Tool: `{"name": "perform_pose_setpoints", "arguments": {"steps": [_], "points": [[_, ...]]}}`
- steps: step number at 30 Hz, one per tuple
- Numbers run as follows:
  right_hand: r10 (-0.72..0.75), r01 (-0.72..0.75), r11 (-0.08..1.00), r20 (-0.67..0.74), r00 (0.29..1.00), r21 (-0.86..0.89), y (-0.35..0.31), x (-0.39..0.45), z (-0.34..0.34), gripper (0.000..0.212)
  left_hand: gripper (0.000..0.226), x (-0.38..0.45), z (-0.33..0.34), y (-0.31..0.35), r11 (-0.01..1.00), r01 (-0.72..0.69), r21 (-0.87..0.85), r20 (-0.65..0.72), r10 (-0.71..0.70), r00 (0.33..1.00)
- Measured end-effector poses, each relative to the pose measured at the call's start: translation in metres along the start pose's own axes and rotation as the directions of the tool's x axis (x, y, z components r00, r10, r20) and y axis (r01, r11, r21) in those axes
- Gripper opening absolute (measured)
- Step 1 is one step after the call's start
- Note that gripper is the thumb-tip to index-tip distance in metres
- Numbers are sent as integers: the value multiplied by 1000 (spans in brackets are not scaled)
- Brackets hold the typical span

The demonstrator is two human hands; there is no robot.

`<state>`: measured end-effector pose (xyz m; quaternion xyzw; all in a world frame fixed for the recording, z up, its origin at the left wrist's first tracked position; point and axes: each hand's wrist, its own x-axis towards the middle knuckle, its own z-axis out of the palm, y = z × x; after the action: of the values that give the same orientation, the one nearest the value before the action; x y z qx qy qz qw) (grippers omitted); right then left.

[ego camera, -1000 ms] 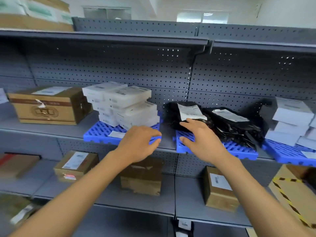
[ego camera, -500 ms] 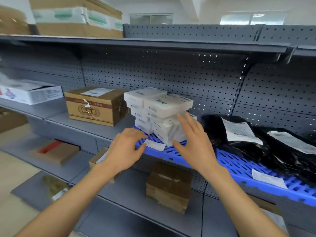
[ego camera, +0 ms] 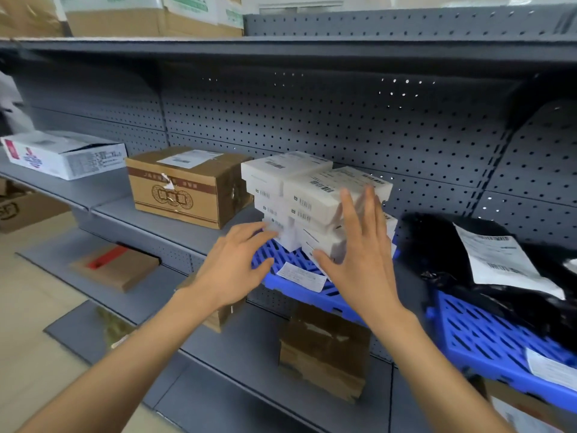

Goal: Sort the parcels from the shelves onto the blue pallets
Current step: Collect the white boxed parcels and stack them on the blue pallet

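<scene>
Two bare forearms rise from the bottom edge of the frame toward its centre. The left hand (ego camera: 232, 268) sits just left of centre, fingers straight and loosely spread, thumb out to the right; its fingertips reach the lowest box at the left foot of the stack of white boxes (ego camera: 309, 201), and whether they touch it or fall just short is hard to tell. The right hand (ego camera: 363, 260) is upright just right of centre, palm toward the stack, fingers straight and close together, thumb pointing left near a lower box. Its fingertips overlap the stack's right front corner near the top; contact cannot be confirmed. Neither hand is curled round anything.

The stack stands between the two hands, on the blue pallet (ego camera: 293, 287) at the frame's middle, with a loose paper slip (ego camera: 301, 276) lying on the pallet in front of it. Below, on the lower shelf, a brown carton (ego camera: 324, 354) sits at lower centre and a flat cardboard piece with a red strip (ego camera: 115, 267) at left.

At right, a second blue pallet (ego camera: 487, 339) carries black bags (ego camera: 437, 245) bearing a white label (ego camera: 499, 260).

Further back on the middle shelf, a taped cardboard box (ego camera: 184, 185) stands just left of the stack, and a white printed box (ego camera: 62, 154) lies at far left. Behind runs the grey pegboard wall (ego camera: 343, 114), and cartons (ego camera: 150, 14) sit on the top shelf at upper left.
</scene>
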<state>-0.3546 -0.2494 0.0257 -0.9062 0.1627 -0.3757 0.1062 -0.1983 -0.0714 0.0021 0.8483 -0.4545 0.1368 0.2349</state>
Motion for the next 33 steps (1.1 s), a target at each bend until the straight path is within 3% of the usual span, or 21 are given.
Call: {"name": "perform_pose_setpoints", "arguments": {"steps": [5, 11, 14, 17, 20, 25, 33], "points": [[-3, 4, 999, -38, 999, 42, 7, -3, 5, 106, 49, 20, 10, 18, 978, -178, -108, 15, 180, 984], [139, -129, 986, -89, 986, 107, 12, -16, 1, 103, 49, 21, 21, 13, 918, -212, -335, 36, 238, 971], [218, -210, 974, -98, 971, 83, 3, -23, 7, 99, 48, 24, 24, 7, 896, -233, -378, 44, 268, 962], [279, -276, 960, -116, 953, 34, -5, -27, 19, 108, 48, 25, 25, 1, 885, -248, -395, 51, 291, 955], [352, -350, 936, -119, 929, 33, -10, -28, 27, 113, 49, 26, 27, -4, 867, -256, -427, 72, 315, 946], [440, -438, 898, -135, 888, 46, -6, -30, 25, 105, 50, 28, 24, -7, 856, -253, -451, 101, 330, 939], [488, -479, 872, -93, 868, 106, -1, -36, 25, 102, 54, 25, 23, 6, 886, -133, -444, 257, 268, 929]]}}
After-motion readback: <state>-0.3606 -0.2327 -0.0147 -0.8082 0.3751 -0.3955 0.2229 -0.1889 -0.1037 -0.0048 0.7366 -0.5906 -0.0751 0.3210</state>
